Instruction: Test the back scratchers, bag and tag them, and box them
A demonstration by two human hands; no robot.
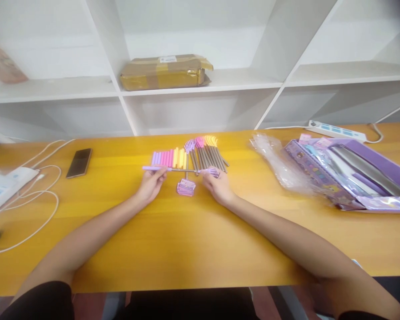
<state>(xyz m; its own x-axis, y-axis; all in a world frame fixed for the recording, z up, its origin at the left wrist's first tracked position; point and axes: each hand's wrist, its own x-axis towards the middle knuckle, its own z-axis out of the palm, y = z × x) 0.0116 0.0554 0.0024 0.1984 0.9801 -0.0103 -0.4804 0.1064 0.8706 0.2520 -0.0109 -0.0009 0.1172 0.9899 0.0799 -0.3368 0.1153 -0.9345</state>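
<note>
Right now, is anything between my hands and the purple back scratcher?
Nothing visible: the purple back scratcher has its handle in your left hand and its clawed head in your right hand.

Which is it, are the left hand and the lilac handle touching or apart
Touching. The head view shows the left hand closed on the lilac handle, near the metal rod.

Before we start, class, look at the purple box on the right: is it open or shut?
Open: the purple box has no cover across its top, and a long grey item shows inside.
</note>
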